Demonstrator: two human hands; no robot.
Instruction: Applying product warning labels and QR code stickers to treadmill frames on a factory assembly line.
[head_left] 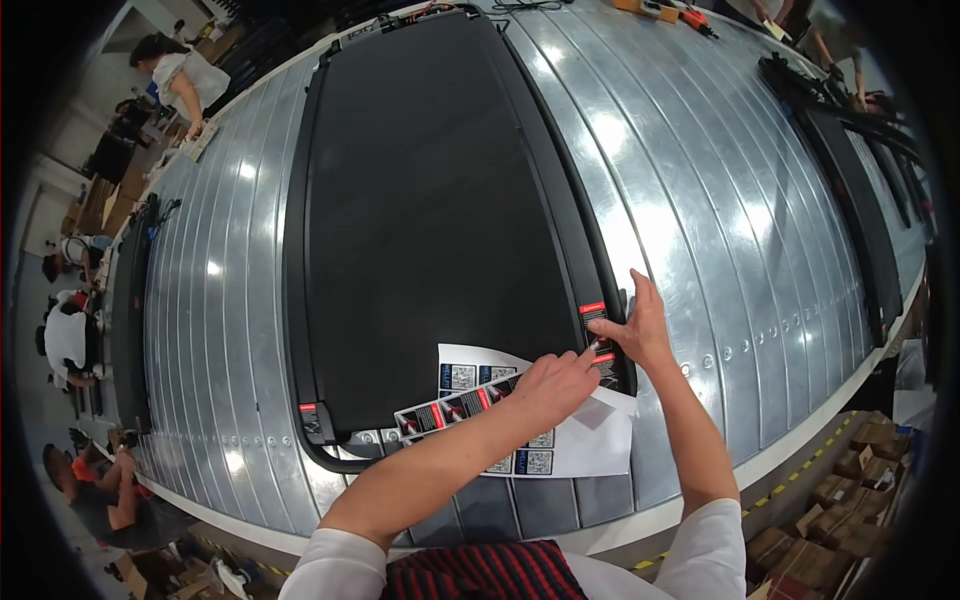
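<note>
Left hand [558,384] stretches rightward beside the spread right hand [645,332].

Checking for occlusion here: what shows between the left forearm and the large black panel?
In the head view, a strip of red-and-black labels and a white printed sheet show between the left forearm and the large black panel.
</note>
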